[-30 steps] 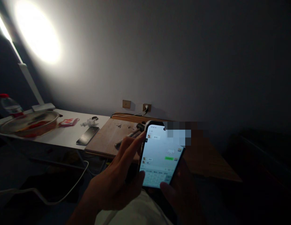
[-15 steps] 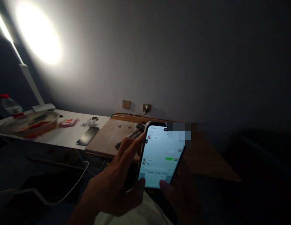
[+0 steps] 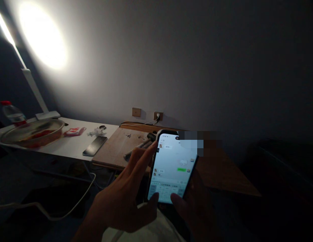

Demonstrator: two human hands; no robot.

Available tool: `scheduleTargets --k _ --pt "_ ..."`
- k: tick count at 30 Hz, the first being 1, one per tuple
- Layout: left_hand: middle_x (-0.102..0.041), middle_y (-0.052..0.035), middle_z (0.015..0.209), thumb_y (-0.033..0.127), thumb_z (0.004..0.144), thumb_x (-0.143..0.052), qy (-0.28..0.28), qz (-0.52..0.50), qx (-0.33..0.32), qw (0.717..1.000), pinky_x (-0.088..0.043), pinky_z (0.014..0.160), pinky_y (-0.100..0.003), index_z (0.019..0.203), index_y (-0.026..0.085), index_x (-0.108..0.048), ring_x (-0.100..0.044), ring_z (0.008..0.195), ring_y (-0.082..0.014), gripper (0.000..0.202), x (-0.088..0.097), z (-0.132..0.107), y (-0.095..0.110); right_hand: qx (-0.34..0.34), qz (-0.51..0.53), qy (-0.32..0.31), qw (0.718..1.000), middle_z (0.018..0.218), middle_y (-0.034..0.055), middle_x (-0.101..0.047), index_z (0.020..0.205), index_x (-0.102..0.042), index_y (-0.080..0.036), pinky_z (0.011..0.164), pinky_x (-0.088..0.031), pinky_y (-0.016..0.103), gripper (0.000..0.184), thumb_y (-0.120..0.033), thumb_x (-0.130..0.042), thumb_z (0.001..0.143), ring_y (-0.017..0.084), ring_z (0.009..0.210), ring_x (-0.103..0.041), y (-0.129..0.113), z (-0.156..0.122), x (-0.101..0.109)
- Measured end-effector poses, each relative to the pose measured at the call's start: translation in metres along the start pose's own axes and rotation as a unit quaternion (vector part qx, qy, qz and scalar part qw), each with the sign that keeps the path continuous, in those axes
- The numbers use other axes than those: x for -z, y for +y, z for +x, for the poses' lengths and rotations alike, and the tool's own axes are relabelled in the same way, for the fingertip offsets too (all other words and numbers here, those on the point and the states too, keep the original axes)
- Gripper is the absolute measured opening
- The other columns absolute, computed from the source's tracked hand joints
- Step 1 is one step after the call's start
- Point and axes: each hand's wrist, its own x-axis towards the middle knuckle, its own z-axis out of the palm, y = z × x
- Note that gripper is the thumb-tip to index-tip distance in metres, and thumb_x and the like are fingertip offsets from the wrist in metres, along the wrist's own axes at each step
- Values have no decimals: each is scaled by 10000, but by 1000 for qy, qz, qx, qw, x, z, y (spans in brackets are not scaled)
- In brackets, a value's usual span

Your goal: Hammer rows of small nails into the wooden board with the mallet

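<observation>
A lit phone (image 3: 172, 166) is held upright in front of me, showing a chat screen with a keyboard at the bottom. My left hand (image 3: 124, 195) grips its left edge, fingers stretched up along the side and thumb at the lower left of the screen. My right hand (image 3: 194, 205) is dark and cups the phone from behind and the right, its thumb at the screen's bottom edge.
A white table (image 3: 68, 144) on the left carries a metal bowl (image 3: 31, 131), a water bottle (image 3: 11, 113), a red packet (image 3: 74, 130), a second dark phone (image 3: 94, 145) and a lamp (image 3: 32, 89). A wooden board (image 3: 116, 148) with tools lies beside it. A white cable (image 3: 70, 205) hangs below.
My thumbs shift slightly over the keyboard area and the screen content scrolls a little. The phone and both hands stay in place.
</observation>
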Motion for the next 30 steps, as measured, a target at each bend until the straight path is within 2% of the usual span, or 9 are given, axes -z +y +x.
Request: scheduleTargets --k 4,8,11,14,19,23,27,30 --pt "-326 -84 1657 119 808 -696 4 13 4 1000 -579 1038 -562 1663 398 -47 -419 1424 -398 1109 0 0 0 19 2 -1 1000 1201 97 -737 1428 -562 -296 857 -656 456 588 -288 -671 851 352 1144 -707 8 1 2" --pt "-363 -91 1632 118 809 -693 0 -3 11 1000 -604 1003 -527 1664 392 -59 -487 1356 -370 1100 0 0 1 25 -4 -10 1000 1176 91 -737 1373 -601 -303 867 -646 485 563 -269 -691 818 359 1100 -718 10 2 3" --pt "-377 -83 1623 114 804 -690 2 -8 8 1000 -618 981 -505 1662 405 -53 -514 1325 -357 1107 -1 -1 0 11 -6 -5 1000 1174 85 -727 1363 -598 -309 905 -631 496 515 -248 -633 853 334 1075 -724 4 1 2" --pt "-378 -87 1621 113 800 -696 -1 2 7 1000 -615 989 -505 1662 401 -46 -498 1346 -364 1117 0 -1 -1 7 -12 2 1000 1215 89 -714 1358 -594 -306 929 -621 504 516 -241 -625 847 335 1106 -712 1 1 1" --pt "-359 -86 1635 131 830 -689 2 11 3 1000 -581 1044 -524 1663 398 -36 -469 1386 -366 1091 0 1 0 24 -3 -22 999 1194 93 -731 1354 -610 -288 874 -643 461 546 -260 -660 811 337 1075 -723 6 2 2" --pt "-341 -82 1647 161 852 -677 -11 9 16 1000 -565 1058 -542 1663 397 -23 -453 1401 -376 1068 1 1 1 9 -7 9 1000 1234 96 -721 1355 -616 -288 929 -615 490 552 -252 -643 805 338 1102 -709 6 2 0" --pt "-360 -92 1631 206 909 -644 -32 -3 5 999 -576 1038 -522 1664 385 -10 -492 1355 -357 1002 5 1 -5 4 54 6 999 1205 67 -750 1289 -672 -317 929 -615 450 475 -284 -643 816 321 1101 -718 5 5 -3" --pt "-366 -113 1623 214 954 -606 -31 -4 -4 1000 -576 1039 -498 1669 357 -31 -508 1332 -341 929 6 1 -10 -42 157 -21 986 1219 57 -757 1313 -662 -347 901 -627 457 456 -431 -647 865 333 1100 -730 2 6 -4"
